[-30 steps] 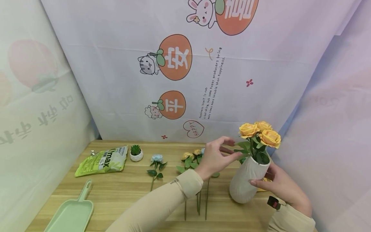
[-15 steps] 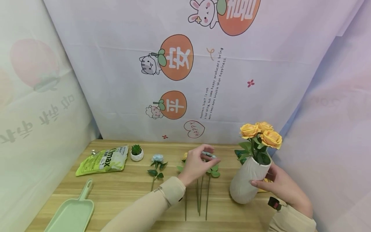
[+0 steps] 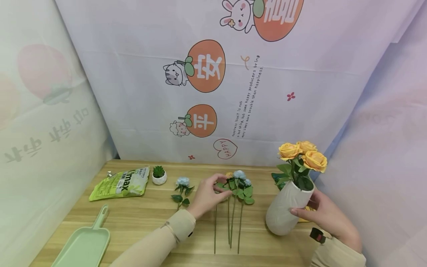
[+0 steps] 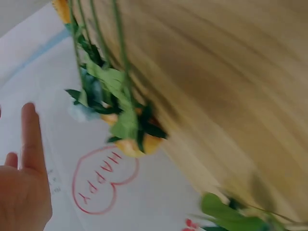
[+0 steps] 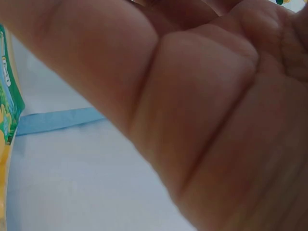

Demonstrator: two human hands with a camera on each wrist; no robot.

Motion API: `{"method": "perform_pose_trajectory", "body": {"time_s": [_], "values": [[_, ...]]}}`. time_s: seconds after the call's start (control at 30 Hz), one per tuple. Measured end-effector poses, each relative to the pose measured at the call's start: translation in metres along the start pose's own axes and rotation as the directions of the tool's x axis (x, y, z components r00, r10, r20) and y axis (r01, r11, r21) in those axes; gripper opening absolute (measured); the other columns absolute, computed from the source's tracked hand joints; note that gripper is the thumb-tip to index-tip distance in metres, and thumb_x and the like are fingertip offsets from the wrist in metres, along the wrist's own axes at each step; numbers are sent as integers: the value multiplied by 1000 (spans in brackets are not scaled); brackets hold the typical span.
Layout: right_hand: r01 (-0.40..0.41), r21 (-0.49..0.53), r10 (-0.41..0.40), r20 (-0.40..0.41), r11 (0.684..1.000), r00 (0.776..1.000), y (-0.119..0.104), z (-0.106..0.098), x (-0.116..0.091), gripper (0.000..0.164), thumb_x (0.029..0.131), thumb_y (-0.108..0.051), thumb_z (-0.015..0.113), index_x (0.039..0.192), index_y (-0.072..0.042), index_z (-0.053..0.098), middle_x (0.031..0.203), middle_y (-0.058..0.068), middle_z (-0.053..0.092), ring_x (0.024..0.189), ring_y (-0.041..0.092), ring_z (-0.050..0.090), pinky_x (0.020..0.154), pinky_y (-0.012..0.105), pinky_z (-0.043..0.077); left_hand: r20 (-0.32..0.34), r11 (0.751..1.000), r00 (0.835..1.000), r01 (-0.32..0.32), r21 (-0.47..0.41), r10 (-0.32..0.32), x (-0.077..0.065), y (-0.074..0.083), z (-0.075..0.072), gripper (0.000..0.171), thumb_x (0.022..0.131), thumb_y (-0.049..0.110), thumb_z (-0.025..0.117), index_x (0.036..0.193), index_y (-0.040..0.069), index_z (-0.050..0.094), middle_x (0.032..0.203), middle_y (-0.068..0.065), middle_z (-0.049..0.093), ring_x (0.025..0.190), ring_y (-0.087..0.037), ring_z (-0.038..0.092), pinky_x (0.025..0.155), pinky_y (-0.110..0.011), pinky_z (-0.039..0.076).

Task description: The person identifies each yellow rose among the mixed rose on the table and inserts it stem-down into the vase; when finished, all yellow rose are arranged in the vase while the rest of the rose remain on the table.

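Observation:
In the head view my right hand (image 3: 328, 218) grips a tilted white ribbed vase (image 3: 286, 209) around its side. Three yellow roses (image 3: 315, 161) with green leaves stand in the vase. My left hand (image 3: 207, 194) is beside a row of long-stemmed artificial flowers lying on the table, blue flowers (image 3: 239, 175) and a yellow flower (image 3: 229, 174) among them. Its fingers are spread and hold nothing; the left wrist view shows a straight finger (image 4: 32, 137) apart from the stems. Farther left lies a single blue flower (image 3: 182, 181). The right wrist view is mostly filled by the right hand.
On the wooden table (image 3: 140, 230) are a green snack pouch (image 3: 121, 184), a small potted succulent (image 3: 159, 178) and a pale green dustpan (image 3: 83, 243). A green and yellow package (image 5: 7, 106) is partly hidden behind the vase. Printed cloth (image 3: 160, 92) hangs behind.
My left hand has moved left from the rose leaves at the vase to the flowers on the table. My right hand keeps its grip on the vase.

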State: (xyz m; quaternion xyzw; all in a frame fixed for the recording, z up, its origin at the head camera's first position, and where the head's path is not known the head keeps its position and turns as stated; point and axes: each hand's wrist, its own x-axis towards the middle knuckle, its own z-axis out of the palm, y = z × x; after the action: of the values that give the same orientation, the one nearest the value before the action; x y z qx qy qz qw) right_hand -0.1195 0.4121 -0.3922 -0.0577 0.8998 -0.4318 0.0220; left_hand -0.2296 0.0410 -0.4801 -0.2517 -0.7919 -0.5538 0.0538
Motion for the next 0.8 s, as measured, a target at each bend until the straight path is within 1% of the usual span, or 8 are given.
{"method": "perform_pose_trajectory", "body": {"time_s": [0.13, 0.2, 0.27, 0.3, 0.4, 0.5, 0.63, 0.8], "values": [[7, 5, -7, 1, 1000, 1000, 0, 0, 0, 78, 97, -26, 85, 158, -2, 42, 143, 20, 61, 124, 33, 64, 81, 32, 63, 49, 996, 997, 62, 62, -65, -9, -12, -10, 52, 91, 15, 90, 138, 15, 68, 124, -8, 72, 86, -10, 75, 76, -26, 63], [14, 7, -14, 0, 1000, 1000, 0, 0, 0, 78, 97, -25, 85, 158, -3, 42, 143, 20, 61, 122, 28, 65, 81, 33, 63, 80, 991, 991, 99, 88, -106, -14, -18, -13, 55, 91, 15, 91, 140, 14, 67, 121, -11, 73, 84, -9, 72, 74, -26, 63], [17, 9, -17, 1, 1000, 1000, 0, 0, 0, 77, 97, -25, 85, 158, -4, 42, 144, 19, 61, 121, 26, 65, 81, 33, 63, 116, 985, 984, 120, 124, -134, -17, -24, -14, 58, 90, 16, 91, 143, 12, 66, 115, -11, 73, 80, -7, 70, 73, -26, 62], [17, 10, -17, 1, 1000, 1000, 0, 0, 0, 78, 97, -25, 85, 158, -4, 42, 144, 19, 60, 122, 27, 65, 81, 33, 63, 132, 981, 981, 122, 148, -142, -18, -27, -14, 60, 90, 17, 91, 143, 11, 66, 112, -10, 73, 81, -8, 70, 73, -27, 62], [18, 6, -18, 0, 1000, 1000, 0, 0, -1, 78, 97, -26, 85, 159, -4, 42, 146, 19, 60, 123, 27, 64, 82, 32, 63, 170, 963, 972, 118, 241, -162, -22, -31, -13, 64, 88, 20, 93, 145, 11, 65, 103, -1, 73, 80, -6, 68, 75, -28, 61], [23, 2, -23, -1, 1000, 1000, 0, 0, -1, 78, 97, -26, 85, 159, -4, 42, 146, 20, 59, 122, 25, 64, 82, 32, 62, 198, 948, 963, 119, 294, -182, -25, -34, -12, 65, 87, 22, 94, 145, 12, 66, 100, 4, 73, 83, -6, 67, 79, -32, 60], [27, -6, -27, -8, 1000, 1000, 0, 0, -2, 75, 97, -25, 85, 156, -4, 45, 143, 18, 61, 118, 16, 65, 82, 32, 62, 219, 947, 954, 134, 293, -203, -27, -35, -11, 66, 85, 21, 95, 145, 12, 67, 101, 4, 74, 86, -7, 67, 82, -34, 61], [35, 10, -35, -4, 999, 999, 1, 0, -1, 77, 97, -24, 85, 158, -5, 43, 145, 18, 60, 116, 6, 64, 82, 32, 62, 237, 939, 951, 114, 326, -198, -28, -36, -10, 64, 86, 19, 94, 144, 11, 69, 100, 5, 74, 90, -8, 68, 84, -32, 61]]}}
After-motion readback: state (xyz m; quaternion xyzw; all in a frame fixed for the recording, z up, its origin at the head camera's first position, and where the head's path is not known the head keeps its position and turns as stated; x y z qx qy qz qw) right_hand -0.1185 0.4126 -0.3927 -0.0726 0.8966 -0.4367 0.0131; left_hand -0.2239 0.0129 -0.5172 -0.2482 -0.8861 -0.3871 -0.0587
